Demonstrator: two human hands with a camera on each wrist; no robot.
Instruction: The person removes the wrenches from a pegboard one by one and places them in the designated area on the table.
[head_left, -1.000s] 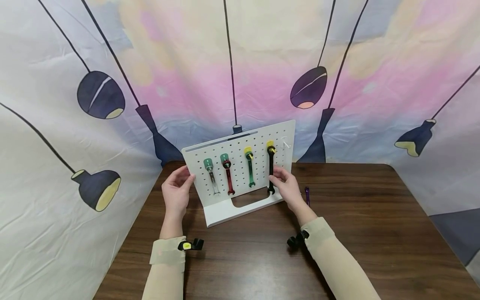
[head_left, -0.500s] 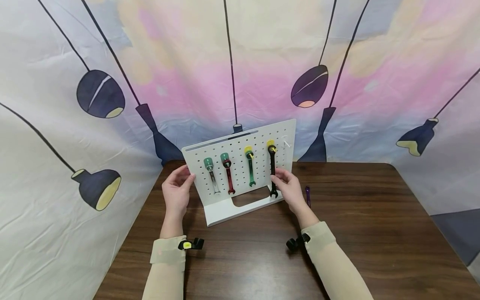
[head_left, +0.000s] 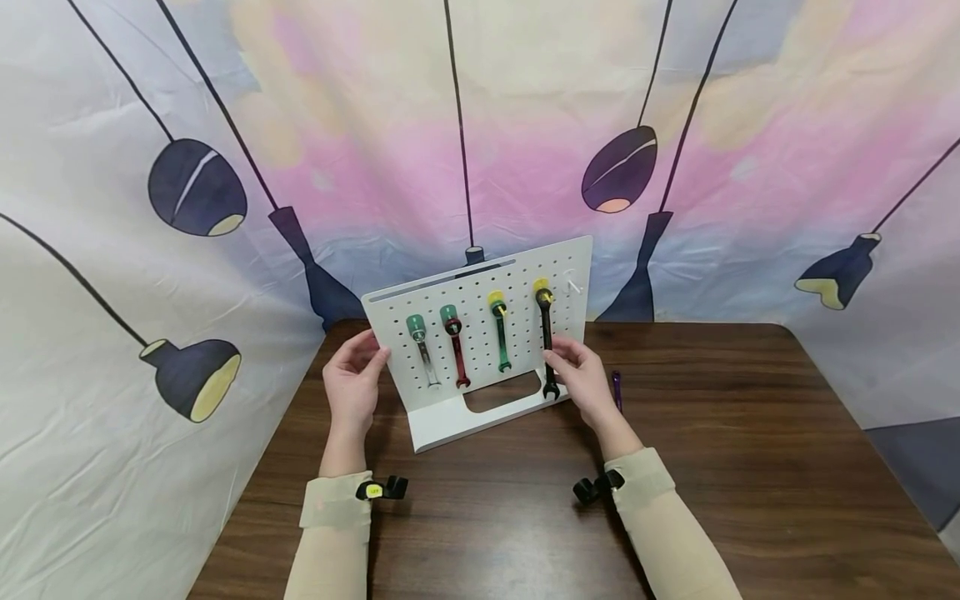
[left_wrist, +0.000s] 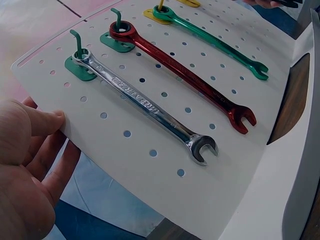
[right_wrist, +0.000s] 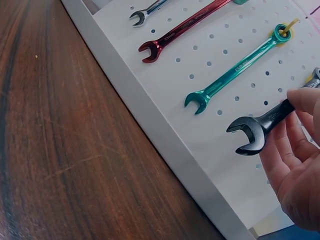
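Observation:
My left hand [head_left: 351,392] pinches the left edge of a white pegboard stand [head_left: 438,427], thumb on the front and fingers behind. In the right wrist view my right hand [right_wrist: 300,155] grips a black combination wrench [right_wrist: 257,131] between thumb and fingers, close to its open end. That wrench's ring end sits at a yellow hook [head_left: 542,286] on the board. To its left hang a green wrench [head_left: 502,343] on another yellow hook, and a red wrench [left_wrist: 175,72] and a silver wrench [left_wrist: 137,102] on green hooks.
A purple wrench [head_left: 617,392] lies on the wooden table [head_left: 480,517], just right of my right wrist. At the board's upper right is a white hook [head_left: 573,286] with no wrench on it. A printed curtain [head_left: 360,150] hangs behind the table.
The black wrench's lower end has swung slightly right and outward from the board with my right hand. My left hand stays on the board's edge.

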